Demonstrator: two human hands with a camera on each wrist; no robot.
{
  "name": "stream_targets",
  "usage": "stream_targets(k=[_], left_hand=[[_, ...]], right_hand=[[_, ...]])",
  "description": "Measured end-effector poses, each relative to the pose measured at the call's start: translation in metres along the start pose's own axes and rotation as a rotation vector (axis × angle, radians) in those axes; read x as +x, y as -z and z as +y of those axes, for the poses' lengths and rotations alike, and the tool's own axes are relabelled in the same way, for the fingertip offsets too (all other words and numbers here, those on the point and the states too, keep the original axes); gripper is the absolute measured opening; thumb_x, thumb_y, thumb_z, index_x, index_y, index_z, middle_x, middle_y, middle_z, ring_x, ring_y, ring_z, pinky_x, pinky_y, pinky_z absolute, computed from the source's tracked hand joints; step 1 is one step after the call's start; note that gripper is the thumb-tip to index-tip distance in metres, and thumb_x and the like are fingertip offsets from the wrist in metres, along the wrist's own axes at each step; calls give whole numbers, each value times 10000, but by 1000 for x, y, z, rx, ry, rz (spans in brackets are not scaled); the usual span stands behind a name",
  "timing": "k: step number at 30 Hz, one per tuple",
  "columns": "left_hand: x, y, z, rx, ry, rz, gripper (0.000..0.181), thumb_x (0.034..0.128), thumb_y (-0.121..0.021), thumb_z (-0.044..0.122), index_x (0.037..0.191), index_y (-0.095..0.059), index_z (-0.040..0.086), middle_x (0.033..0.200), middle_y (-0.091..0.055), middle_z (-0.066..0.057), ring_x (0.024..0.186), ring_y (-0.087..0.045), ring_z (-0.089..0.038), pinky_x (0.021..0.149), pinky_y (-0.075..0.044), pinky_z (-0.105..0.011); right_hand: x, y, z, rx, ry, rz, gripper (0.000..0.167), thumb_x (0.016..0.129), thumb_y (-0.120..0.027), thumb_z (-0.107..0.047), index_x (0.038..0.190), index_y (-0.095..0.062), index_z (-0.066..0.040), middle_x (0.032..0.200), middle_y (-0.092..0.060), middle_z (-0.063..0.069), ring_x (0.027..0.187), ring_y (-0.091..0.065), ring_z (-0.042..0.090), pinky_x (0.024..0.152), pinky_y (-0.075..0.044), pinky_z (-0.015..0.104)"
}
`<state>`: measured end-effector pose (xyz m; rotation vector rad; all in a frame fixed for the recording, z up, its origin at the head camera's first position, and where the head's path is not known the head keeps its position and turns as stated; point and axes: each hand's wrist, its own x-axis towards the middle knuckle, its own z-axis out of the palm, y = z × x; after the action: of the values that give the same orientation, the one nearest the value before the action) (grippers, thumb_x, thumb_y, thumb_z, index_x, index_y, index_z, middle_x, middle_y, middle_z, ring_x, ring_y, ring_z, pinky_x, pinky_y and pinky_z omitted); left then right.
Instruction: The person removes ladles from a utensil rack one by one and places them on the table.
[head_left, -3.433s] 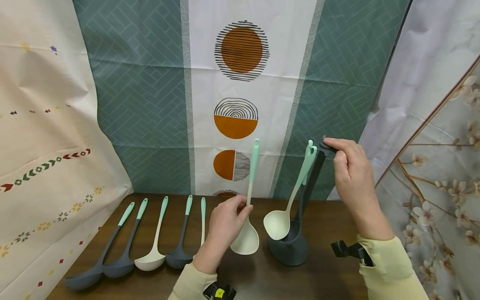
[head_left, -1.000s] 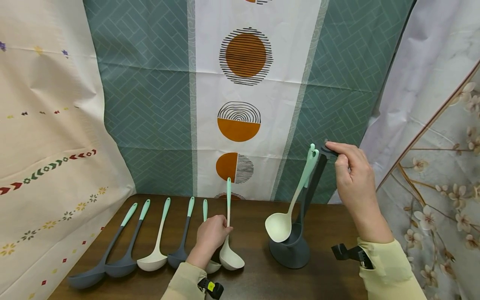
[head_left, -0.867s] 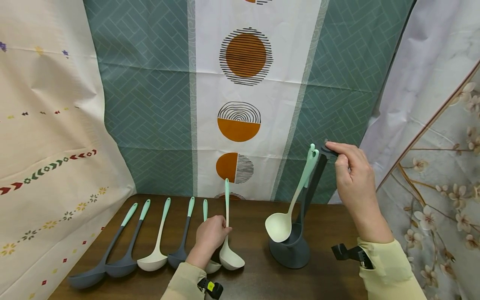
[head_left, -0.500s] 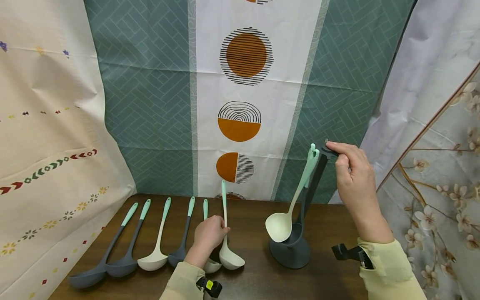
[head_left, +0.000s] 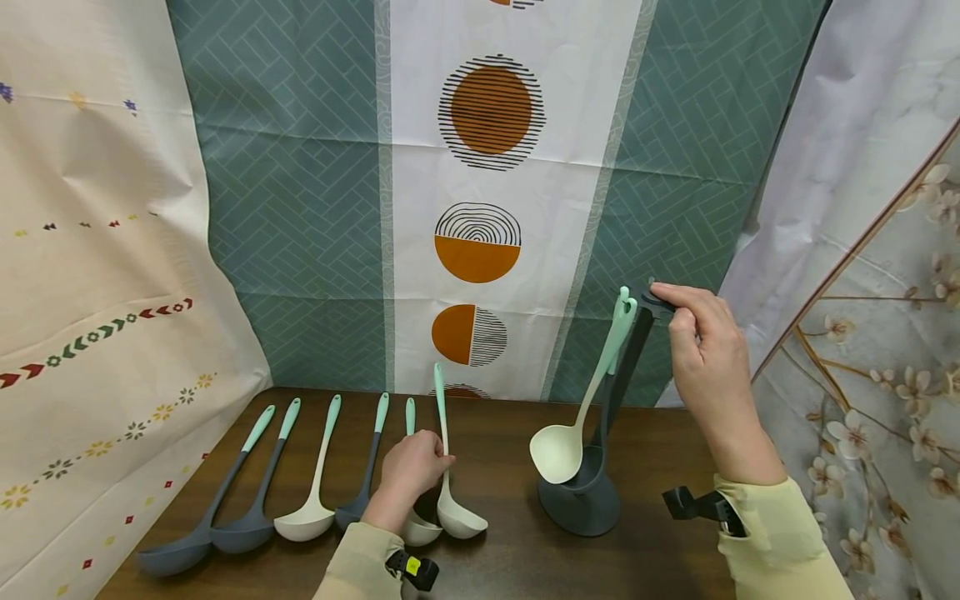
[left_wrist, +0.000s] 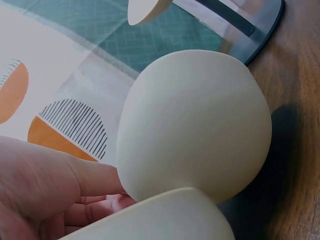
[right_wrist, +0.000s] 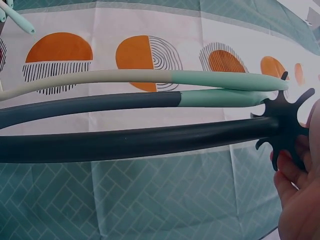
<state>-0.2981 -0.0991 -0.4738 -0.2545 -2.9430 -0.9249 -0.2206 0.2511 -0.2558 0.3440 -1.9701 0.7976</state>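
Note:
My left hand (head_left: pixel 415 468) pinches the shaft of a cream ladle (head_left: pixel 461 517) with a mint handle. Its bowl is low at the table, and its handle tilts up higher than the ladles beside it. In the left wrist view this ladle's bowl (left_wrist: pixel 195 115) fills the middle. Another cream ladle (head_left: pixel 422 532) lies just left of it, partly hidden by my hand. My right hand (head_left: pixel 708 358) holds the hooked top of a dark utensil stand (head_left: pixel 579 508). From its hooks hang a cream ladle (head_left: pixel 557 454) and a dark ladle (right_wrist: pixel 125 101), seen in the right wrist view.
Further left on the brown table (head_left: pixel 517 575) lie a cream ladle (head_left: pixel 303 522) and dark ladles (head_left: pixel 243 535), (head_left: pixel 176 557), (head_left: pixel 356 508), handles pointing away. A patterned cloth (head_left: pixel 300 208) hangs behind the table, with more cloths at both sides.
My left hand has brought the cream ladle down and left from near the stand to beside the row. Lately its handle has tipped further left. My right hand stays on the stand.

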Motion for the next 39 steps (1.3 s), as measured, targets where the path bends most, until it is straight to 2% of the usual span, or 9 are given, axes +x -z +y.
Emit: stream_targets(k=[10,21,28,34,39], left_hand=[[-1,4,-2,-38,10,-29,358,1007,-833,259,709,-673,144,577,-619,45,534,-611,-129,517,-384,-315],[-4,4,-3,-2,18,-41,383,1006,-833,265,684,-661,150,567,-599,27,514,-591,-137,504,-388,-309],[-4,1,-4,34,25,-53,397,1013,-823,278,664,-678,155,535,-583,18,487,-549,-151,480,-366,-310],[-3,0,-3,72,60,-53,363,1007,-832,291,704,-684,157,595,-573,-5,520,-503,-163,496,-367,-326],[-4,-1,-3,105,52,-38,355,1001,-840,282,715,-676,151,623,-579,-15,543,-513,-176,515,-386,-340]], right_hand=[[0,0,0,-4,0,0,456,1140,-397,-116,1396,-773,-147,1401,-724,64,1243,-582,274,904,-337,253],[0,0,0,-10,-8,-11,458,1144,-395,-136,1405,-770,-157,1409,-719,60,1273,-582,280,906,-340,260],[0,0,-1,-9,-20,-17,453,1150,-397,-167,1403,-773,-173,1403,-719,41,1305,-579,274,959,-373,292],[0,1,0,0,-10,-8,449,1149,-401,-157,1395,-777,-164,1393,-726,42,1299,-582,273,969,-372,270],[0,1,0,-2,-7,-7,447,1148,-401,-157,1395,-774,-147,1398,-724,52,1308,-582,285,976,-373,268]])
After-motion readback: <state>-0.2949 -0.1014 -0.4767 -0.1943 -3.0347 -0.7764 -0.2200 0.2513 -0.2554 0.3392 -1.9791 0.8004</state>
